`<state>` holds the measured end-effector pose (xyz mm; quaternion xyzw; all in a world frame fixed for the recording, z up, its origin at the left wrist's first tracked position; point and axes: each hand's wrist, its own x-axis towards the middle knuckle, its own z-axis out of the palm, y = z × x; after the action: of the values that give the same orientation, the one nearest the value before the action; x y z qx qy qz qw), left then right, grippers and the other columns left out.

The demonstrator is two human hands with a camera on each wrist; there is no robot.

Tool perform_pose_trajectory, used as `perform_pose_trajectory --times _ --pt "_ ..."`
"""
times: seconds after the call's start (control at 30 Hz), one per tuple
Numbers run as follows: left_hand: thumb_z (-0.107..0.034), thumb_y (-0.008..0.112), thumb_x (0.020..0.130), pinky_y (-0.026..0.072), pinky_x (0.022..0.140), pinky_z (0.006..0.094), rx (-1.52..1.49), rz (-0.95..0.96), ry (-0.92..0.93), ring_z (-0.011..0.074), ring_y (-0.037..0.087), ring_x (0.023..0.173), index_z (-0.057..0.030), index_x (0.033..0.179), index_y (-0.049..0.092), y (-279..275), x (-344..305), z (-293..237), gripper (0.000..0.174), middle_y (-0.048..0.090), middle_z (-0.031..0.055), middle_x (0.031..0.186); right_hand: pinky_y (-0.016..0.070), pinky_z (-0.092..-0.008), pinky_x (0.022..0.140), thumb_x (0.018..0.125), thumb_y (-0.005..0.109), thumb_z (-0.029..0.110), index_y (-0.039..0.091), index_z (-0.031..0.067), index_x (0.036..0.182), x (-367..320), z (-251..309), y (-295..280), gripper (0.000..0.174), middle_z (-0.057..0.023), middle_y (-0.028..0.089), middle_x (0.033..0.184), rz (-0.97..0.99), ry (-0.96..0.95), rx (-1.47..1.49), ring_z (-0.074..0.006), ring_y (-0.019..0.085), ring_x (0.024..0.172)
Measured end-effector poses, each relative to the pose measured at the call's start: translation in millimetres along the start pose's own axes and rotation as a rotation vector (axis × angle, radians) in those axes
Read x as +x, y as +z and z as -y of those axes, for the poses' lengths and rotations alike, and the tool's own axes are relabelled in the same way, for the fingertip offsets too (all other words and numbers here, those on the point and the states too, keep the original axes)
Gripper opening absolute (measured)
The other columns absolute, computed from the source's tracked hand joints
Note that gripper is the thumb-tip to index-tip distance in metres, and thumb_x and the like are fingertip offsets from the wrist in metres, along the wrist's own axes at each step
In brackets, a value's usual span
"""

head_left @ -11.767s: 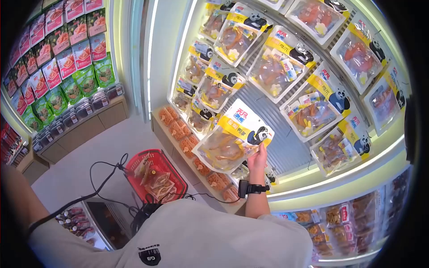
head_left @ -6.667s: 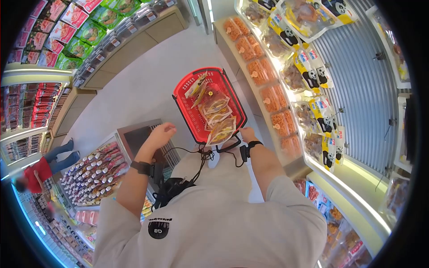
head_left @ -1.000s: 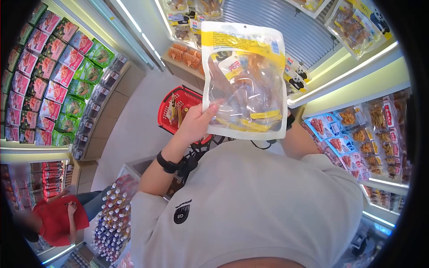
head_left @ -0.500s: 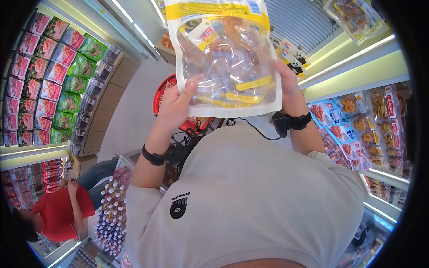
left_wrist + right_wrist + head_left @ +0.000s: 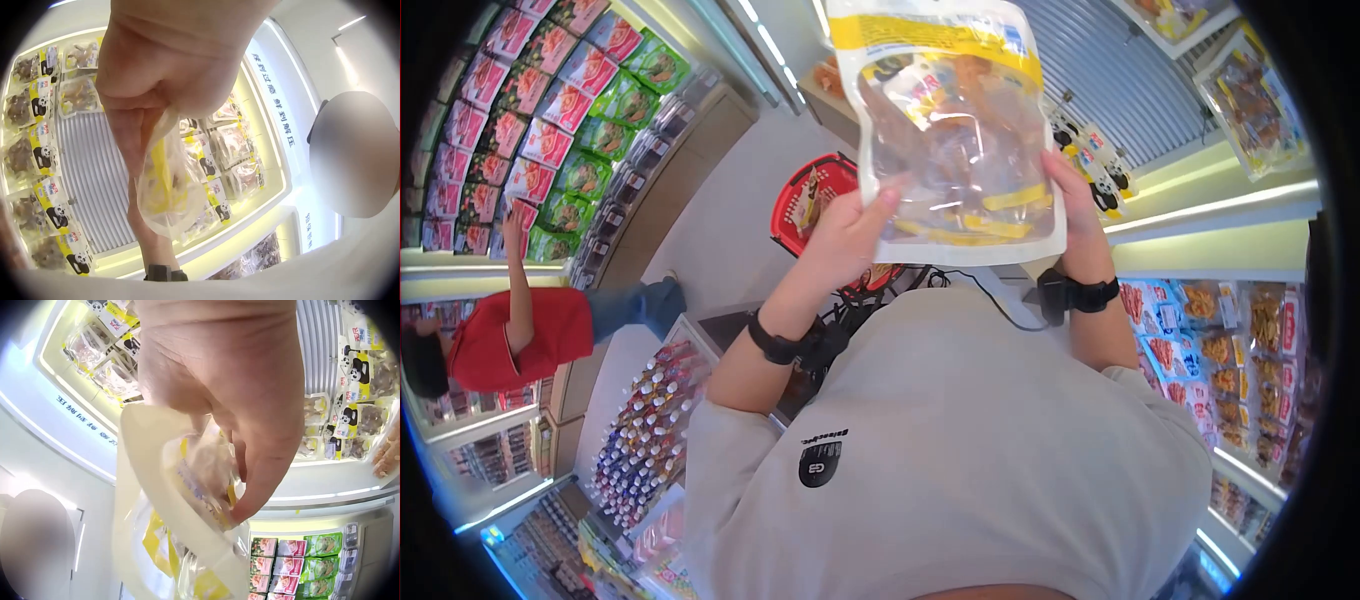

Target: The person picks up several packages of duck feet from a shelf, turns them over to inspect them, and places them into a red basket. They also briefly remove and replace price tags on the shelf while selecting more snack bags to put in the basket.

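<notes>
Both hands hold up one clear snack pouch (image 5: 960,150) in front of the chest, its white edges and yellow printed band showing, with smaller yellow-marked packets inside. The left hand (image 5: 840,240) grips its lower left edge, thumb on the near face. At the right edge is the right hand (image 5: 1080,205), its fingers partly hidden behind the pouch. In the left wrist view the left hand (image 5: 169,69) pinches the pouch from above. The right wrist view shows the right hand (image 5: 231,381) with fingers curled over the pouch's side.
A red shopping basket (image 5: 785,210) with bagged goods stands on the floor beyond the pouch. Racks of panda-printed bags (image 5: 1250,100) rise ahead and right. A person in a red top (image 5: 530,335) reaches toward the left shelf. A bin of white-capped items (image 5: 645,430) stands at left.
Early on, the right hand held a panda bag at the rack; later both hands were near the basket. Over the last second the pouch rose slightly, and the person in red reached to the shelf.
</notes>
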<state>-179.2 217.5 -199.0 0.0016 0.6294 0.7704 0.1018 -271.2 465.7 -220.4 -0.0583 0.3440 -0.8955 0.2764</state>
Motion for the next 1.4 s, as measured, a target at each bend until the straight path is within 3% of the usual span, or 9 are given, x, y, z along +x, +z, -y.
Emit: perform_pose_trajectory --times 0.13,0.23,0.4,0.53,0.73,0.93,1.03,1.1,1.4 --pt "-0.016 0.036 0.093 0.0469 0.06 0.0224 0.522 0.266 -0.168 0.011 0.058 0.083 -0.0007 0.12 0.045 -2.1 10.4 33.4 0.032 0.058 0.0094 0.097 0.0435 -0.0326 0.09 0.088 0.043 0.014 0.032 0.0017 0.131 9.5 2.7 -49.0 0.045 -0.0115 0.048 0.123 -0.076 0.266 -0.12 -0.0201 0.051 0.107" --pt "-0.018 0.036 0.093 0.0473 0.058 0.0237 0.162 0.256 -0.554 0.0127 0.058 0.081 0.0004 0.114 0.048 -1.2 10.6 24.1 0.03 0.057 0.0112 0.096 0.0387 -0.0393 0.094 0.089 0.041 0.029 0.034 0.0024 0.13 3.7 -20.9 -92.2 0.05 -0.0156 0.047 0.123 -0.132 0.386 -0.061 -0.0263 0.048 0.11" --pt "-0.02 0.034 0.095 0.0499 0.057 0.0274 -0.218 -0.065 -0.498 0.0151 0.059 0.075 0.0023 0.11 0.048 -20.6 26.2 97.0 0.031 0.058 0.0105 0.089 0.0323 -0.046 0.097 0.087 0.03 0.057 0.034 0.0047 0.13 30.0 -66.4 -31.3 0.068 -0.0151 0.041 0.129 -0.238 0.218 0.391 -0.0315 0.041 0.116" --pt "-0.019 0.034 0.094 0.0505 0.061 0.0282 -0.052 -0.141 -0.571 0.0154 0.059 0.07 0.0036 0.104 0.05 -25.2 34.1 111.9 0.029 0.059 0.0111 0.088 0.0301 -0.0481 0.098 0.085 0.028 0.062 0.035 0.0074 0.128 64.9 -102.2 -50.8 0.07 -0.0125 0.038 0.13 -0.212 0.524 0.271 -0.029 0.038 0.118" --pt "-0.018 0.036 0.091 0.0472 0.058 0.0276 -0.04 -0.29 -0.605 0.0159 0.06 0.069 0.0031 0.091 0.055 -39.2 32.0 142.0 0.028 0.061 0.0095 0.079 0.0383 -0.046 0.093 0.087 0.045 0.045 0.04 0.0082 0.124 106.4 -143.3 -69.6 0.052 -0.0114 0.043 0.125 -0.14 0.794 0.073 -0.0274 0.045 0.113" --pt "-0.021 0.039 0.09 0.0461 0.061 0.0291 0.594 -0.296 -0.495 0.0139 0.058 0.07 0.0018 0.086 0.057 -68.3 22.6 171.8 0.029 0.062 0.0071 0.077 0.0444 -0.0437 0.086 0.086 0.049 0.026 0.042 0.0085 0.12 146.1 -160.4 -41.6 0.039 -0.0123 0.05 0.117 -0.152 1.144 0.034 -0.0259 0.052 0.106" --pt "-0.025 0.045 0.087 0.047 0.065 0.032 0.554 -0.479 -0.601 0.0204 0.06 0.07 0.0054 0.098 0.055 -74.8 21.8 159.7 0.034 0.061 0.0156 0.078 0.0513 -0.039 0.075 0.086 0.048 0.015 0.043 0.008 0.119 165.9 -191.2 -60.2 0.034 -0.0124 0.052 0.115 -0.125 1.145 -0.121 -0.0254 0.057 0.097" --pt "-0.031 0.046 0.088 0.0466 0.065 0.0294 0.034 -0.53 -0.555 0.0182 0.059 0.072 0.0037 0.109 0.052 -80.3 23.0 135.1 0.041 0.061 0.0128 0.085 0.0546 -0.0351 0.064 0.086 0.046 0.007 0.043 0.0075 0.118 183.8 -202.5 -52.3 0.033 -0.0124 0.054 0.11 -0.072 0.911 -0.203 -0.0257 0.061 0.087" --pt "-0.028 0.045 0.09 0.0444 0.073 0.0254 -0.147 -0.678 -0.622 0.0135 0.057 0.089 -0.0022 0.124 0.043 -110.2 -38.9 101.9 0.043 0.06 0.0078 0.102 0.0562 -0.0393 0.06 0.082 0.042 -0.004 0.038 0.0033 0.116 317.6 -295.5 -45.7 0.035 -0.019 0.051 0.107 -0.196 0.665 -0.357 -0.0322 0.062 0.079"
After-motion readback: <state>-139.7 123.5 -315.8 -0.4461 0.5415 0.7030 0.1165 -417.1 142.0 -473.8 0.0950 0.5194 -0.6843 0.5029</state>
